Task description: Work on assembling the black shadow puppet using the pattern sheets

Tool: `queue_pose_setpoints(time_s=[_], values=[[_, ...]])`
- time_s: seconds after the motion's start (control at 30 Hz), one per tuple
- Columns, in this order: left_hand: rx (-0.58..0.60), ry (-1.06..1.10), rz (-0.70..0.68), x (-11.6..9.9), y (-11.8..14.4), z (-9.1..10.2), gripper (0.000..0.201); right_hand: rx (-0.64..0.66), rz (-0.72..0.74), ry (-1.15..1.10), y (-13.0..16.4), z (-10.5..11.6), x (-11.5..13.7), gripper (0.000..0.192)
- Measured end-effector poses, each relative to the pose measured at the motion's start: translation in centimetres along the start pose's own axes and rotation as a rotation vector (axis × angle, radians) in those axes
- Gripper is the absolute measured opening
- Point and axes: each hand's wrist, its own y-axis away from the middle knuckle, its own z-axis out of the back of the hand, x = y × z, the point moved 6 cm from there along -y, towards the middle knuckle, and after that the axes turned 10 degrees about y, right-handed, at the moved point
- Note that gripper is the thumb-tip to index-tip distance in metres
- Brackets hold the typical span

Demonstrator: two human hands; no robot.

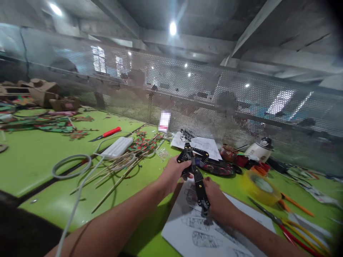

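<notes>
A black jointed figure (197,175) with gold studs and pale line patterns is held up over white printed sheets. My left hand (175,169) grips its upper part, thumb on top and fingers curled beneath. My right hand (214,192) is closed at the right edge of its long lower limb, with the fingertips partly hidden behind it. Below both hands lies a white sheet (184,235) with black ornate outline drawings. Behind the figure, another drawn sheet (209,144) rests near a dark tray-like thing (221,168) with reddish smears.
Left on the green table (107,228) are thin sticks (115,191), a white power strip (118,147), a cable and a red-handled knife (112,132). Yellow tape (261,187), scissors (297,232) and a white jar (259,150) stand right. A perforated screen (171,85) runs behind.
</notes>
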Motion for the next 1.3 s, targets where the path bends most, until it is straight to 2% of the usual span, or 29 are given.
queue_pose_setpoints(time_s=[0.1, 0.2, 0.27, 0.33, 0.43, 0.6, 0.77, 1.0, 1.17, 1.3], values=[[-0.056, 0.042, -0.017, -1.0, -0.3, 0.5, 0.008, -0.059, 0.028, -0.015, 0.0, 0.4, -0.1, 0.038], [-0.195, 0.132, -0.112, -3.6, -1.1, 2.2, 0.009, -0.124, 0.043, 0.004, 0.7, 1.5, -1.5, 0.034], [-0.310, 0.219, -0.223, -5.8, -1.6, 3.9, 0.007, -0.121, -0.038, 0.074, 1.7, 2.1, -3.5, 0.031], [-0.400, 0.312, -0.366, -7.9, -2.0, 5.7, 0.008, -0.074, -0.172, 0.151, 3.1, 2.3, -5.6, 0.038], [-0.490, 0.378, -0.477, -9.4, -2.4, 7.6, 0.007, -0.026, -0.290, 0.201, 5.6, 2.5, -7.1, 0.047], [-0.532, 0.369, -0.452, -8.9, -2.5, 8.0, 0.009, -0.107, -0.264, 0.186, 7.4, 2.8, -5.9, 0.042], [-0.537, 0.348, -0.456, -8.7, -2.3, 7.8, 0.009, -0.144, -0.242, 0.197, 6.9, 3.1, -5.4, 0.036], [-0.532, 0.342, -0.461, -8.9, -2.6, 8.7, 0.013, -0.191, -0.259, 0.192, 6.6, 3.0, -6.1, 0.034], [-0.521, 0.344, -0.448, -9.0, -2.6, 8.6, 0.011, -0.147, -0.337, 0.200, 7.1, 3.4, -7.5, 0.032], [-0.532, 0.355, -0.442, -9.2, -2.3, 8.0, 0.012, -0.008, -0.371, 0.214, 7.9, 4.2, -9.1, 0.033]])
